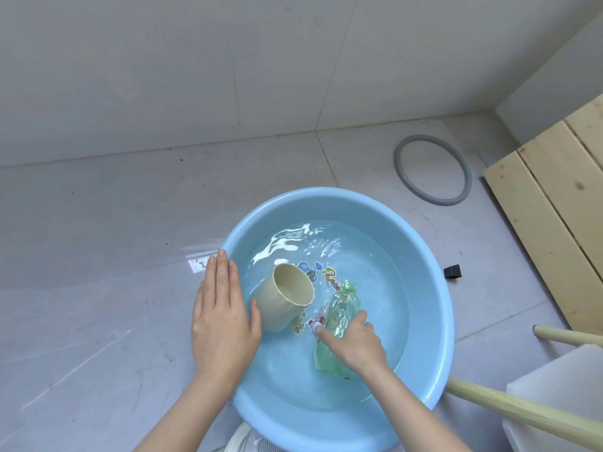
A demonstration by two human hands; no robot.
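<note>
A light blue plastic basin (434,272) holds water on a grey tiled floor. A cream cup (284,301) lies tilted in the water at the left, its mouth facing up and away. My left hand (222,318) lies flat with straight fingers over the basin's left rim, its thumb touching the cup's side. My right hand (355,344) is in the water and grips a green-tinted clear bottle (339,313) that lies under the surface, green cap pointing away. Cartoon stickers show on the basin's bottom.
A grey rubber ring (403,176) lies on the floor behind the basin. A small black block (453,271) sits at the basin's right. Pale wooden planks (554,207) lean at the right; a wooden-legged white stool (554,396) stands at the lower right.
</note>
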